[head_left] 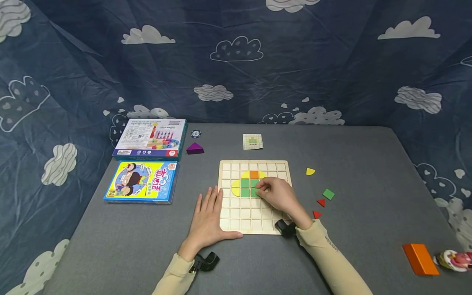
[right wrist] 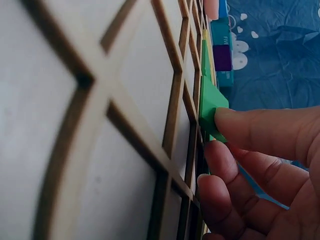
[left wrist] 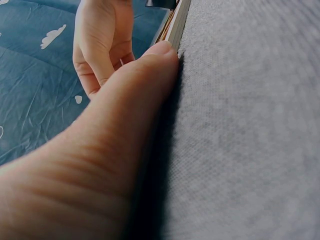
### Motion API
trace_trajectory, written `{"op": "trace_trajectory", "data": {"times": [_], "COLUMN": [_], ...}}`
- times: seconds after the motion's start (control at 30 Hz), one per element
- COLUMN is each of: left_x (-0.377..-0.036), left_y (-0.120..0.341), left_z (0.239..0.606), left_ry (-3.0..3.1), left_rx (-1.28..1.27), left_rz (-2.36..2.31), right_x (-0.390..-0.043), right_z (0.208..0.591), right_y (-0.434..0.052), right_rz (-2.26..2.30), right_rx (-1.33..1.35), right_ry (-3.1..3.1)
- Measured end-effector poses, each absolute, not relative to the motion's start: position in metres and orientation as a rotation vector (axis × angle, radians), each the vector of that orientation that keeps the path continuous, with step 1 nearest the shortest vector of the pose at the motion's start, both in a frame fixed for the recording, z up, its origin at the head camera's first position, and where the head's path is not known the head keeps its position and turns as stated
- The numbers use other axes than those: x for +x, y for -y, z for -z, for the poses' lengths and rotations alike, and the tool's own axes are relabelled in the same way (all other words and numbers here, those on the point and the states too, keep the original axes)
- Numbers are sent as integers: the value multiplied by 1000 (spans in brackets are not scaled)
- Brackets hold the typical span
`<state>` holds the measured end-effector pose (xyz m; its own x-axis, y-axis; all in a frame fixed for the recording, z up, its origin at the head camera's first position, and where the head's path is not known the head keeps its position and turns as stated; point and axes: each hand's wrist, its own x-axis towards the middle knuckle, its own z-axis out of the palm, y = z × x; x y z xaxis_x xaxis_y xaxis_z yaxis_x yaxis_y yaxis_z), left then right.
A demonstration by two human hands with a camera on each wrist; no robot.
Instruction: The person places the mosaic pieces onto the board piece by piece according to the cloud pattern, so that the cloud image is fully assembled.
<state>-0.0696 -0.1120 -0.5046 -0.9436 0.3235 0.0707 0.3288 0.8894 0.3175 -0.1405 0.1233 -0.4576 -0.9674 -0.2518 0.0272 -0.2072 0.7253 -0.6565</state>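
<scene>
Green square tile [right wrist: 212,102] at the pale wooden grid board [head_left: 245,213]

From where I stand, the right hand [head_left: 277,193] has the tile pinched narrowly between thumb and fingers, low over the board in the middle of the frame. The left hand [head_left: 207,221] lies flat on the grey bench [head_left: 121,246], fingers straight along the board's left edge, thumb out at its lower edge, bracing it, I'd say.

I take the step to be seating this tile beside the other green squares, under the orange square tile [head_left: 254,174] and flanked by yellow curved pieces [head_left: 236,191]. Close up it looks tilted, and I can't tell whether it has dropped into its cell.

Next, I think, it needs levelling, a light press and a loosened pinch. After that I'd expect a reach rightward: a yellow rounded wedge [head_left: 310,171], another green square [head_left: 328,194] and two small red triangles [head_left: 321,203] lie loose right of centre. A small printed card [head_left: 253,141], upper middle of the frame, looks like the pattern to check against.
</scene>
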Motion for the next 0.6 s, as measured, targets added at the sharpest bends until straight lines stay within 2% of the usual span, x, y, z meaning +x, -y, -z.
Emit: {"op": "trace_trajectory", "data": {"times": [0.6], "left_x": [-70], "left_y": [112], "left_z": [504], "left_ry": [3028], "left_rx": [-530], "left_rz": [520], "right_x": [-140], "right_z": [458], "right_y": [-122], "right_rz": [1032], "right_rx": [-326], "right_ry": [-2870]}}
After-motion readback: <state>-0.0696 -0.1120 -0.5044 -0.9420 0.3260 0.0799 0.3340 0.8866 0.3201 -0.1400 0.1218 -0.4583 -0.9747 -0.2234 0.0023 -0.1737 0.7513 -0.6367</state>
